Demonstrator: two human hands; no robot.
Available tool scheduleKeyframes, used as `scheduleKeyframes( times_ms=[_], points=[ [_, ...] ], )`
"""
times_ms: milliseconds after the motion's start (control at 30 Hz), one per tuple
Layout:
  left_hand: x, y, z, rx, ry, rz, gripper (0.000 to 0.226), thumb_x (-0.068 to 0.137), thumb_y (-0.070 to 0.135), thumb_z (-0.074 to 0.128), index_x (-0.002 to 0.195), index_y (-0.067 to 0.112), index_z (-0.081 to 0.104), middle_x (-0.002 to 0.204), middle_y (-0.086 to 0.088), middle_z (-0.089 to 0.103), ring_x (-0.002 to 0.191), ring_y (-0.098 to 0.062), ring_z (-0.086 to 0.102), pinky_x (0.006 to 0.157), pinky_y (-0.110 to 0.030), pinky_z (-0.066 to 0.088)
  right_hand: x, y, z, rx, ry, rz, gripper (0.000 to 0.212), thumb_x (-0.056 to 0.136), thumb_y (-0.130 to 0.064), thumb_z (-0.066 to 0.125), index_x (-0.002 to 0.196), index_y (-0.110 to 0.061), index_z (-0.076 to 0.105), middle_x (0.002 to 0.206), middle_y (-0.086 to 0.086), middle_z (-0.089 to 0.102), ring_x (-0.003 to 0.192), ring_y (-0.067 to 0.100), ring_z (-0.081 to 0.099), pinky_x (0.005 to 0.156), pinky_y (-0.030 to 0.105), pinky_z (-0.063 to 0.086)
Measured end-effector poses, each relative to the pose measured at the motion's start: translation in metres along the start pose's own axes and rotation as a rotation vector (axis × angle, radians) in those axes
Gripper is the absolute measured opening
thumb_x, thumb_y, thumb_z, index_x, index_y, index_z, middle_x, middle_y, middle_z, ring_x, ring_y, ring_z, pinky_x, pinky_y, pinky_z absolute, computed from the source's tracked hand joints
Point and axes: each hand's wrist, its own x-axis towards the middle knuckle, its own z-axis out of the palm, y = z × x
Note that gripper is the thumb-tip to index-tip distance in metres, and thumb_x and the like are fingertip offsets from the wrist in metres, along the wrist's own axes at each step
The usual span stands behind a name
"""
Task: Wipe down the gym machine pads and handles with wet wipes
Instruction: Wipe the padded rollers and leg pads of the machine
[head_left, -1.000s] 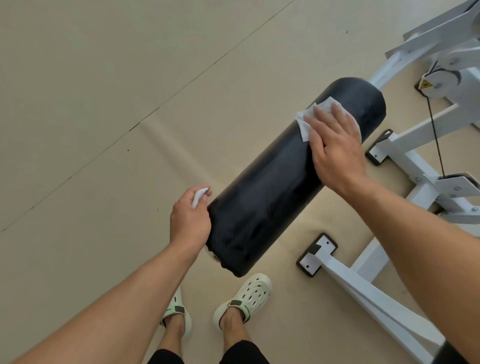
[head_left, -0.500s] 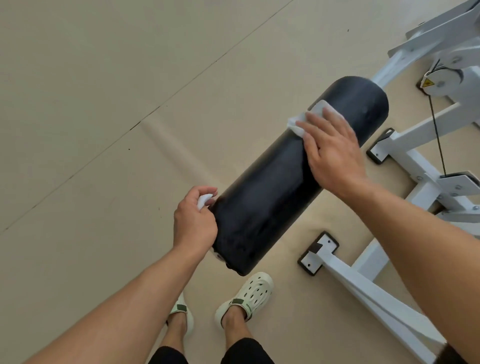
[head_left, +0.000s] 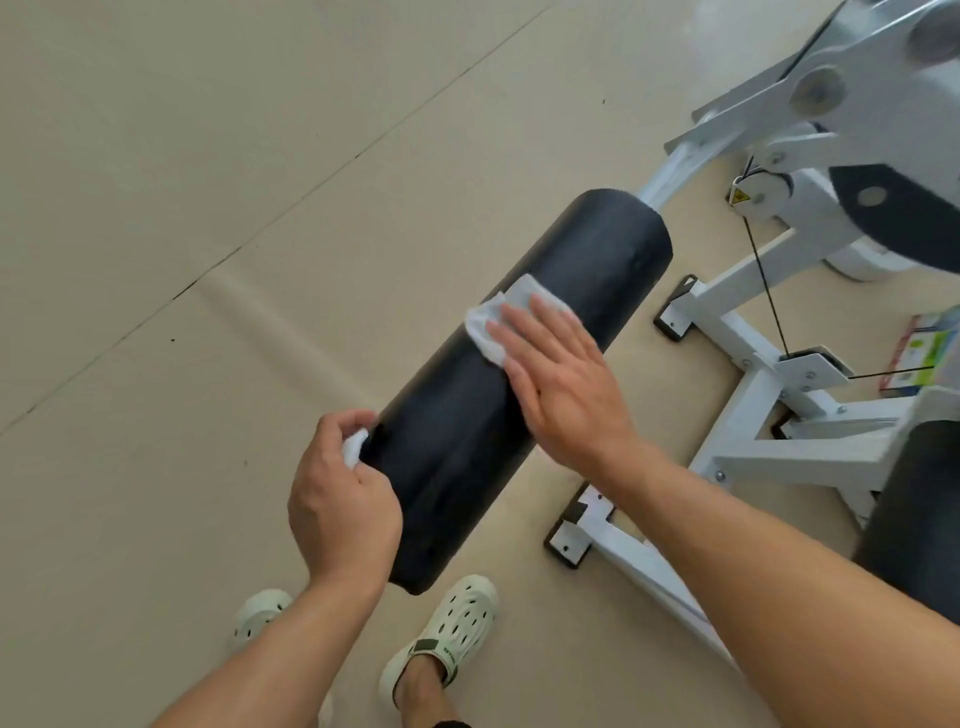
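Note:
A long black roller pad (head_left: 467, 415) runs diagonally from my feet up to the white machine arm. My right hand (head_left: 561, 384) lies flat on the middle of the pad, straight fingers pressing a white wet wipe (head_left: 498, 322) against it. My left hand (head_left: 337, 499) is beside the pad's near end, fingers curled round a second, crumpled white wipe (head_left: 356, 447) that touches the pad's left side.
The white steel frame (head_left: 737, 332) of the machine stands to the right, with black feet, a thin black cable (head_left: 769, 301) and a pulley. Another black pad (head_left: 924, 509) shows at the right edge. A colourful packet (head_left: 924, 358) lies on the beige floor. My feet in pale clogs (head_left: 447, 634) are below.
My right hand slid the wipe down the pad from its far end toward the middle. My left hand moved in closer against the pad's near end.

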Motion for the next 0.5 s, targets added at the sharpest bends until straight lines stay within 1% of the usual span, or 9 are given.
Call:
scheduleKeyframes(
  times_ms=[67,133,167,200,267,367,400,433,500],
  points=[
    [0.011,0.000,0.001,-0.020,-0.037,-0.073,0.054,0.080,-0.012,0.037,0.105,0.029,0.062,0.102,0.004,0.068,0.093,-0.025,0.060,0.071,-0.031,0.045,0.020,0.030,-0.009,0.028,0.042,0.227,0.044,0.112,-0.031,0.034,0.153,-0.021,0.047,0.163,-0.002,0.037,0.157,0.018,0.016,0.128,0.041,0.014],
    [0.021,-0.002,0.002,-0.042,-0.079,-0.126,0.053,0.081,-0.011,0.035,0.100,0.029,0.063,0.100,0.007,0.070,0.093,-0.020,0.063,0.066,-0.027,0.044,0.027,0.031,-0.007,0.118,0.043,0.323,0.044,0.112,-0.031,0.034,0.151,-0.022,0.050,0.164,-0.004,0.036,0.158,0.017,0.013,0.128,0.043,0.014],
    [0.025,-0.004,0.002,-0.062,-0.089,-0.146,0.052,0.081,-0.011,0.034,0.098,0.028,0.063,0.099,0.009,0.070,0.093,-0.017,0.065,0.068,-0.025,0.045,0.023,0.020,-0.004,0.168,0.046,0.322,0.043,0.111,-0.030,0.037,0.149,-0.020,0.054,0.161,-0.003,0.041,0.157,0.018,0.017,0.127,0.044,0.017],
    [0.029,-0.005,0.002,-0.084,-0.091,-0.168,0.051,0.082,-0.011,0.034,0.096,0.027,0.064,0.098,0.011,0.070,0.094,-0.014,0.067,0.071,-0.025,0.047,0.015,0.005,0.000,0.197,0.054,0.260,0.042,0.109,-0.028,0.040,0.144,-0.017,0.059,0.156,0.000,0.048,0.155,0.021,0.024,0.126,0.047,0.021],
    [0.037,-0.008,0.002,-0.112,-0.105,-0.205,0.048,0.083,-0.011,0.034,0.094,0.025,0.064,0.097,0.011,0.071,0.095,-0.013,0.069,0.079,-0.029,0.049,-0.022,-0.037,0.009,0.238,0.021,-0.013,0.039,0.104,-0.021,0.047,0.137,-0.011,0.064,0.149,0.006,0.056,0.150,0.028,0.036,0.123,0.050,0.026],
    [0.040,-0.010,-0.002,-0.117,-0.120,-0.187,0.047,0.083,-0.011,0.035,0.094,0.024,0.064,0.098,0.008,0.072,0.098,-0.016,0.069,0.081,-0.032,0.049,-0.066,-0.055,0.012,0.261,-0.133,-0.392,0.041,0.105,-0.019,0.051,0.145,-0.014,0.057,0.157,0.004,0.046,0.154,0.025,0.028,0.125,0.048,0.025],
    [0.037,-0.009,-0.004,-0.100,-0.113,-0.159,0.048,0.084,-0.012,0.035,0.096,0.024,0.064,0.100,0.007,0.071,0.098,-0.018,0.068,0.081,-0.032,0.048,-0.061,-0.041,0.011,0.236,-0.133,-0.434,0.043,0.105,-0.020,0.051,0.148,-0.015,0.053,0.160,0.004,0.042,0.155,0.025,0.026,0.125,0.048,0.025],
    [0.031,-0.006,-0.005,-0.083,-0.099,-0.119,0.049,0.084,-0.012,0.036,0.098,0.026,0.064,0.102,0.005,0.070,0.098,-0.019,0.066,0.081,-0.032,0.047,-0.050,-0.023,0.012,0.191,-0.114,-0.406,0.044,0.105,-0.020,0.052,0.149,-0.015,0.051,0.161,0.005,0.041,0.155,0.026,0.026,0.125,0.047,0.025],
    [0.014,0.000,-0.008,-0.056,-0.075,-0.006,0.053,0.082,-0.014,0.038,0.100,0.028,0.065,0.099,0.006,0.069,0.090,-0.019,0.063,0.076,-0.032,0.046,-0.018,0.018,0.008,0.111,-0.017,-0.167,0.045,0.107,-0.020,0.048,0.151,-0.014,0.049,0.161,0.009,0.039,0.155,0.027,0.025,0.127,0.045,0.020]
  ],
)
